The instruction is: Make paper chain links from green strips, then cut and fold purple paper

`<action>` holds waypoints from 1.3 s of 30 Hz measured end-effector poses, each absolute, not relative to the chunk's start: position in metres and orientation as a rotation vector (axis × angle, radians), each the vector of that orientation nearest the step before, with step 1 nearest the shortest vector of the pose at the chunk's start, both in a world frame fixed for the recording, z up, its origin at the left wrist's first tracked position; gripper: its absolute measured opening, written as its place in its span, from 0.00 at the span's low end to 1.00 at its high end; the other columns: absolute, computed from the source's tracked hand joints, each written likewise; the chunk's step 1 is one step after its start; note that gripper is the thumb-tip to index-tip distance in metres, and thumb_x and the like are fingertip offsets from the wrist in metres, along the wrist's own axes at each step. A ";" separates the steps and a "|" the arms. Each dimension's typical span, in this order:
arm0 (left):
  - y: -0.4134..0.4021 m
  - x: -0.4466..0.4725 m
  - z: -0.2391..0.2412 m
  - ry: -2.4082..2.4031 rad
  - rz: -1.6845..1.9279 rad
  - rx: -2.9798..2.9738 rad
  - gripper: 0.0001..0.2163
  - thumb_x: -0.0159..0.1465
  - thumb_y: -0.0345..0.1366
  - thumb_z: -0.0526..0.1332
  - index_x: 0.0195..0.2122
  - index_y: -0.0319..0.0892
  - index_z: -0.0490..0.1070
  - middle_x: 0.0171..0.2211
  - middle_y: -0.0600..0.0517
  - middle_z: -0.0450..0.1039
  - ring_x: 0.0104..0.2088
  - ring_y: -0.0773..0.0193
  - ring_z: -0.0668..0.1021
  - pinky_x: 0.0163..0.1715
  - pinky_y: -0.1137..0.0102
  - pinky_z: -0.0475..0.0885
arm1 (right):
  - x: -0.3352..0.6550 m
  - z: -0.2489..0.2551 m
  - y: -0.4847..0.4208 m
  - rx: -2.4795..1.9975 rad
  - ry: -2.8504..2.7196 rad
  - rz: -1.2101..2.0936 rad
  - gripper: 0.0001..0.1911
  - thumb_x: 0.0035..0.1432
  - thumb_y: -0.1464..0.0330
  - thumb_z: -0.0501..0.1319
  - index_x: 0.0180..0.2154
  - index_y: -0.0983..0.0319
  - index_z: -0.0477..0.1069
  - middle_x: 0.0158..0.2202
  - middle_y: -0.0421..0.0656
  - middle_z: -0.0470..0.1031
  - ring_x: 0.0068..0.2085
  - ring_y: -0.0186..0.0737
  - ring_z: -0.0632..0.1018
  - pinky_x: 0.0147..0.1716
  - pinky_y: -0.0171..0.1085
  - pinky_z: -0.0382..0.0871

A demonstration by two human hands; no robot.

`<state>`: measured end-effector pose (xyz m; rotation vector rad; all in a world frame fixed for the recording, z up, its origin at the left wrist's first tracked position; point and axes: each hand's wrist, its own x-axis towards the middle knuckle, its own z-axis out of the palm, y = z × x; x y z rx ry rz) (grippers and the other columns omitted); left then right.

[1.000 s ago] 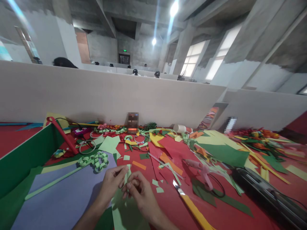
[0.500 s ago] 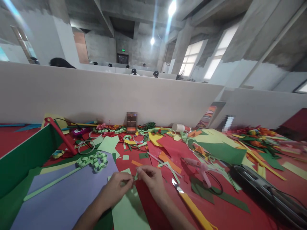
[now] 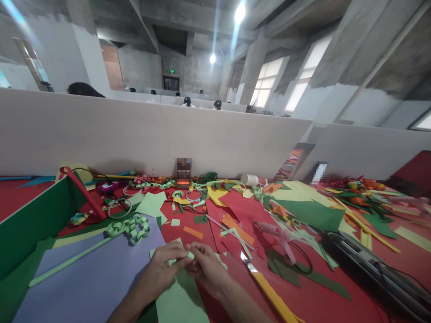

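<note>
My left hand point(image 3: 170, 264) and my right hand point(image 3: 207, 267) meet at the front middle of the table, fingers pinched together. Between their fingertips is a small light green paper strip point(image 3: 191, 255), partly hidden by the fingers. Under the hands lies a light green paper sheet point(image 3: 183, 298). To the left, a light green paper chain point(image 3: 129, 228) on a long paper stem rests on a purple sheet point(image 3: 90, 273). Right of my right hand lies a yellow utility knife point(image 3: 269, 291) with its blade out.
A pink glue gun point(image 3: 281, 235) lies at right, beyond the knife. A long black device point(image 3: 377, 269) occupies the right front. Coloured scraps cover the red table, backed by a white partition point(image 3: 151, 134). A green box wall point(image 3: 37, 215) stands at left.
My hands have drawn closer together and shifted slightly nearer to me. The green strip between the fingertips has turned and shows more. The view has shifted slightly.
</note>
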<state>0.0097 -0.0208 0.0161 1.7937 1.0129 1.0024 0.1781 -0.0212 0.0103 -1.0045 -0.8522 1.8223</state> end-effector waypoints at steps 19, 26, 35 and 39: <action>-0.017 0.025 0.002 0.846 1.204 0.782 0.19 0.55 0.55 0.74 0.37 0.45 0.84 0.34 0.49 0.82 0.36 0.62 0.81 0.40 0.70 0.76 | 0.184 0.012 -0.028 -0.952 -1.429 1.254 0.21 0.63 0.57 0.67 0.55 0.55 0.71 0.46 0.44 0.74 0.44 0.42 0.74 0.46 0.40 0.69; -0.021 0.022 0.002 0.798 1.106 0.695 0.17 0.53 0.48 0.78 0.37 0.42 0.84 0.37 0.46 0.82 0.38 0.61 0.81 0.41 0.70 0.77 | 0.195 0.016 -0.022 -0.930 -1.782 0.929 0.21 0.62 0.71 0.67 0.56 0.52 0.74 0.49 0.43 0.78 0.45 0.41 0.78 0.47 0.39 0.72; -0.019 0.028 0.008 0.846 1.150 0.999 0.16 0.61 0.51 0.71 0.33 0.41 0.84 0.33 0.48 0.80 0.38 0.58 0.78 0.44 0.67 0.74 | 0.185 0.015 -0.020 -0.997 -1.490 1.042 0.11 0.67 0.59 0.64 0.41 0.60 0.75 0.34 0.43 0.78 0.35 0.39 0.79 0.35 0.36 0.73; -0.016 0.022 0.011 0.875 1.148 1.155 0.12 0.61 0.47 0.71 0.33 0.43 0.84 0.33 0.50 0.80 0.38 0.59 0.77 0.43 0.70 0.72 | 0.181 0.007 -0.020 -0.985 -1.434 1.047 0.14 0.67 0.56 0.64 0.39 0.60 0.75 0.31 0.42 0.78 0.31 0.39 0.78 0.31 0.36 0.72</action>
